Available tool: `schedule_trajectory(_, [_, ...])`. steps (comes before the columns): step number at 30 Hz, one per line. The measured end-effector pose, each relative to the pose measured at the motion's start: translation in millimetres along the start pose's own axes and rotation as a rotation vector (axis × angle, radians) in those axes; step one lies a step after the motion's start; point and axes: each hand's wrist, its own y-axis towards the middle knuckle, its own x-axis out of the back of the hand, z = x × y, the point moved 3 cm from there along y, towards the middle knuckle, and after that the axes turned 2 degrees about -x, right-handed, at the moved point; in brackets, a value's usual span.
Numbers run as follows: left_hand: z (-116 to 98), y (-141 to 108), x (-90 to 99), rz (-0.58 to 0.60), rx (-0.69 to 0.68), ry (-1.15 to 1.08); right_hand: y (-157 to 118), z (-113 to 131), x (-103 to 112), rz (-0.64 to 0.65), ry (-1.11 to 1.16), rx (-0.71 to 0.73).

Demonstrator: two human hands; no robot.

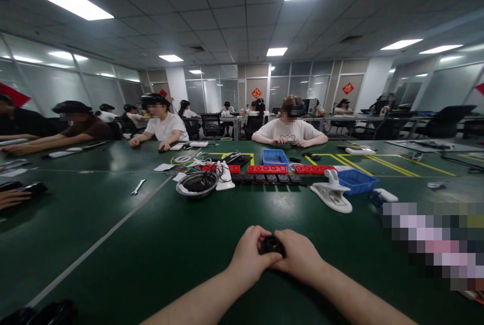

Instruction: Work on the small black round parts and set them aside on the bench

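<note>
Between my two hands is a small black round object (273, 246) with a ring-like top, held low over the green table (170, 244). My left hand (251, 254) wraps its left side, with the thumb along the near edge. On the other side my right hand (298, 254) closes around it, its fingers partly hidden behind and beneath. The two hands touch at the near side of the object. What exactly the black object is cannot be made out.
Ahead stand a metal bowl (197, 184), a white clip base (333, 193), blue trays (357, 182) and red strips (267, 169). A wrench (138, 187) lies left. People sit around the table; a co-worker's hand (14, 198) shows at far left.
</note>
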Motion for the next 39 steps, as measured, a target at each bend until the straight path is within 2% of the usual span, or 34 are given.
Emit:
schedule_trajectory(6, [3, 2, 1.3, 0.086, -0.062, -0.042, 0, -4, 15, 0.165, 0.193, 0.158])
schedule_trajectory(10, [3, 2, 1.6, 0.120, -0.079, -0.039, 0, -6, 20, 0.248, 0.308, 0.208])
schedule_trajectory(39, [-3, 0, 3.2, 0.150, -0.052, -0.030, 3, -11, 17, 0.265, 0.367, 0.226])
